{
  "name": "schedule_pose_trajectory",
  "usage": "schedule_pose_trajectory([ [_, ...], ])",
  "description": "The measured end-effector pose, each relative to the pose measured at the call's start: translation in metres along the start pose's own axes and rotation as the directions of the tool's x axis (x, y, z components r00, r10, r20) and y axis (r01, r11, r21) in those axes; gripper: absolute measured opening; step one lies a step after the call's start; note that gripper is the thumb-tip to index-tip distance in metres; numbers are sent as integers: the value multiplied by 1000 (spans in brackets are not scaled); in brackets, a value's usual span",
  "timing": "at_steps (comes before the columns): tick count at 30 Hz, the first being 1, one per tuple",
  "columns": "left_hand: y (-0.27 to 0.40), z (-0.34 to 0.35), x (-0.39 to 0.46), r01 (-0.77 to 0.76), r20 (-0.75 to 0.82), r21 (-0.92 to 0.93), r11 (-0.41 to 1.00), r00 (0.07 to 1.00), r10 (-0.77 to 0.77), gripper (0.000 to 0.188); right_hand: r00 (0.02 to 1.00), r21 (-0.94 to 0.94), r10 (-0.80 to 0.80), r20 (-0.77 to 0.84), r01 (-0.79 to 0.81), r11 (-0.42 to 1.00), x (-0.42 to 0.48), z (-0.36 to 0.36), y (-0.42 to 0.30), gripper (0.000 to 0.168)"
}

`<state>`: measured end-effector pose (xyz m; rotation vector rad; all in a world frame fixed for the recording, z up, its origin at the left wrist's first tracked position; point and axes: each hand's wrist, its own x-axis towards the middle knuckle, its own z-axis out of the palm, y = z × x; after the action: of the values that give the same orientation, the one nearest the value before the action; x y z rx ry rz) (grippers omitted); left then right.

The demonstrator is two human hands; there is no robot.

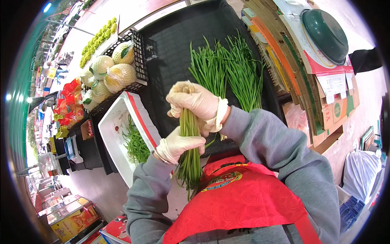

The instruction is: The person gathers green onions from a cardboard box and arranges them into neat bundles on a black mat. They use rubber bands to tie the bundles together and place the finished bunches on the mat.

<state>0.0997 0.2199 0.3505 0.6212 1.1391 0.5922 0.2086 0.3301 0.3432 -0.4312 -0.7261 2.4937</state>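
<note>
A bunch of long green stalks, likely garlic chives (pixel 189 125), hangs upright in front of me with its leafy tips down. My right hand (pixel 195 103), in a pale disposable glove, is wrapped around the upper end near the cut bases. Lower on the same bunch, my left hand (pixel 179 145), gloved too, grips the stalks with its thumb across them. Beyond my hands, two loose piles of chives (pixel 245 73) lie side by side on a black mesh-lined table (pixel 173 39). My right forearm partly covers the nearer ends of those piles.
At left, a white foam box (pixel 112 122) holds green trimmings (pixel 135 141). Behind it a black crate (pixel 140 58) carries net-wrapped pomelos (pixel 120 77). Stacked flattened cardboard (pixel 292 67) stands at right, topped by a dark green basin (pixel 326 35). My red apron (pixel 243 201) is close below.
</note>
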Motion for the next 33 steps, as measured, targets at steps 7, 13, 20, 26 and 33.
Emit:
schedule_pose_trajectory([
  [7,26,6,-4,-460,-251,106,882,845,471,76,965,-235,-196,174,234,943,-7,47,-24,12],
  [13,49,19,-8,-254,-242,375,892,902,358,24,955,-367,-134,264,228,902,-24,45,-54,27],
  [20,30,-23,-30,-713,-527,199,672,501,687,6,788,-831,-599,-141,235,505,-103,-108,-88,31],
  [26,16,-59,-76,-814,-536,305,494,281,796,18,674,-795,-569,-471,-604,-57,-207,-276,38,23],
  [33,17,-38,-88,-762,-607,382,523,220,764,18,650,-466,-417,-636,-754,-463,-202,-310,87,22],
])
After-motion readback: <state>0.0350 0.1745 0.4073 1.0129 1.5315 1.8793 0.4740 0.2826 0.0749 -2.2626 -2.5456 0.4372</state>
